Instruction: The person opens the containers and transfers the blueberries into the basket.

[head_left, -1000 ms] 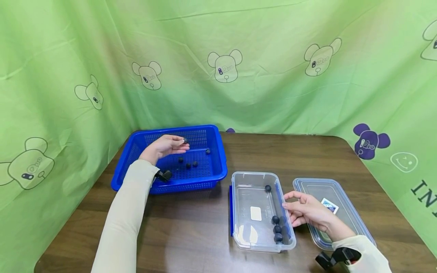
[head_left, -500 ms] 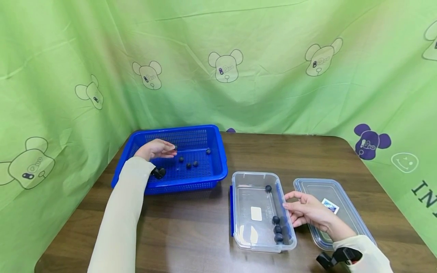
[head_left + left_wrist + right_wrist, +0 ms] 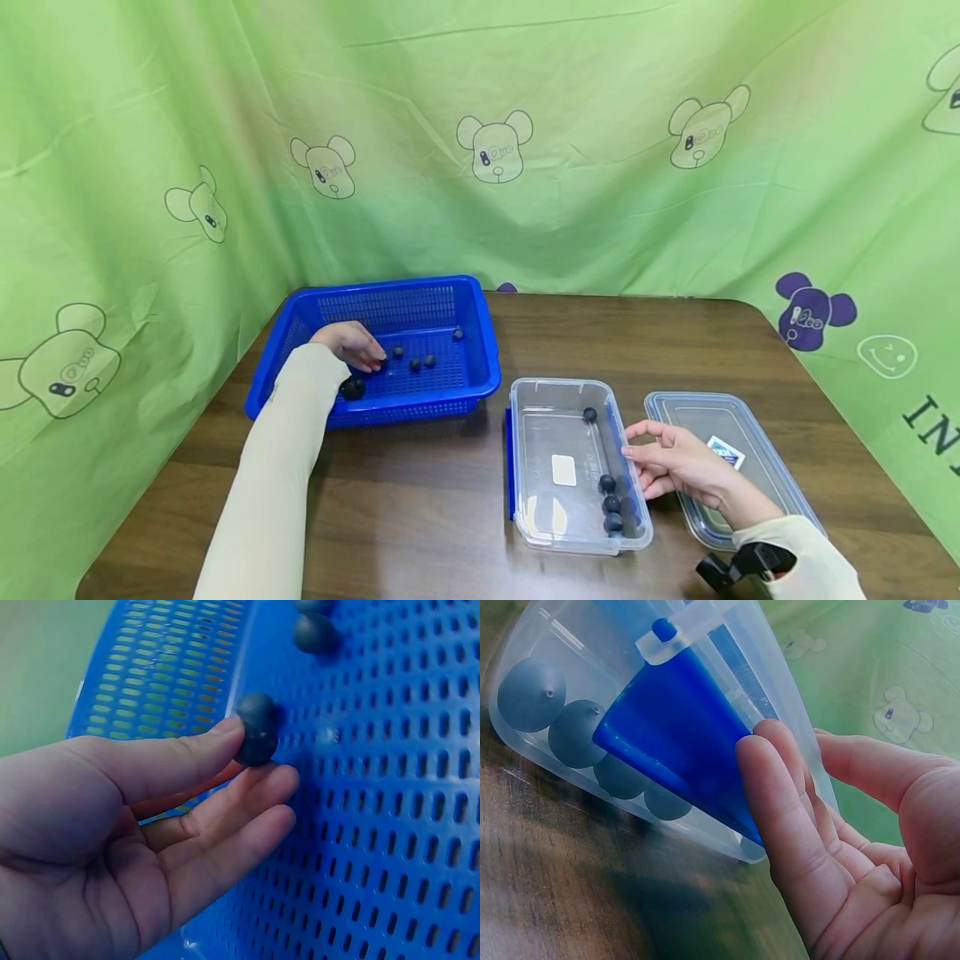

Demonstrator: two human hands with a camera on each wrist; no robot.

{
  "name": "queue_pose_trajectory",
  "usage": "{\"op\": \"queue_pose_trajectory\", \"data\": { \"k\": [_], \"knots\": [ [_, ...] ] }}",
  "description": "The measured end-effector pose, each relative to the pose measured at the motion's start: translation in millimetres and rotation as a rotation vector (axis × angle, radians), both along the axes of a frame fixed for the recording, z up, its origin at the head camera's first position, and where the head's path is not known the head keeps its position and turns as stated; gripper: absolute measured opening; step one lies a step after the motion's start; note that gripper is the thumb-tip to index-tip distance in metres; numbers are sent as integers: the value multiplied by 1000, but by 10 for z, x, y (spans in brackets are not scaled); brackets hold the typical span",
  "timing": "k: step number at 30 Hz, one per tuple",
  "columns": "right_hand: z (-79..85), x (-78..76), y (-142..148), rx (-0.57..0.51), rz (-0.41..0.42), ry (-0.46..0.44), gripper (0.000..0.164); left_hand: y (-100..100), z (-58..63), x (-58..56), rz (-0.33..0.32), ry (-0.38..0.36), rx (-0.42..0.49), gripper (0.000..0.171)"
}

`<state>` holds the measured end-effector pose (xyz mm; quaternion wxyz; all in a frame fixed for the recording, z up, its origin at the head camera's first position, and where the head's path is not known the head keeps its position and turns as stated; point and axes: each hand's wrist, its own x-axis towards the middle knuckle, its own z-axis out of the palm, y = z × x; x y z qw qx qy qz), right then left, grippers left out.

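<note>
In the head view my left hand (image 3: 351, 343) reaches down into the blue plastic basket (image 3: 486, 358). Its thumb and fingers pinch a small dark ball (image 3: 257, 746), seen up close in the left wrist view. Right behind that one is another dark ball (image 3: 257, 706); the index finger is mostly hidden. Several more dark balls (image 3: 415, 364) lie on the basket floor. My right hand (image 3: 678, 462) grips the right side wall of a clear plastic container (image 3: 536, 467), thumb at the rim and fingers against the blue latch flap (image 3: 682, 735). Several dark balls (image 3: 611, 504) line that side inside.
A clear lid (image 3: 757, 467) with a small label lies on the wooden table (image 3: 420, 508), partly under my right wrist. Green printed cloth (image 3: 585, 225) hangs behind and at both sides.
My left hand, with the dark ball at its fingertips, has moved left and then down toward the basket floor. The right hand and container stay in place.
</note>
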<state>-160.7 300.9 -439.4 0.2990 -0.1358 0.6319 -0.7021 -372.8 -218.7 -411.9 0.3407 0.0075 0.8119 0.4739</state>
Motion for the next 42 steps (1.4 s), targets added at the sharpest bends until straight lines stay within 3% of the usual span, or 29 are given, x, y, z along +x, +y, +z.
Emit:
{"op": "queue_pose_trajectory", "data": {
  "k": [1,2,5,11,19,23,30,42],
  "knots": [
    [0,0,0,0,-1,-1,15,18,7,14,-6,6,-29,21],
    [0,0,0,1,-1,-2,15,81,103,119,11,23,-83,22],
    [-2,0,0,5,-3,-2,14,125,179,192,16,32,-124,22],
    [-5,-4,-2,17,-5,5,13,150,229,220,62,16,-115,29],
    [-1,0,2,21,-5,6,14,150,259,190,99,91,50,35],
    [-3,2,0,26,-12,10,14,185,324,194,147,101,220,41],
    [-26,3,-8,11,-5,6,14,270,413,224,244,57,495,45],
    [-35,6,-7,1,-9,7,14,698,588,407,177,91,576,45]
  ]
}}
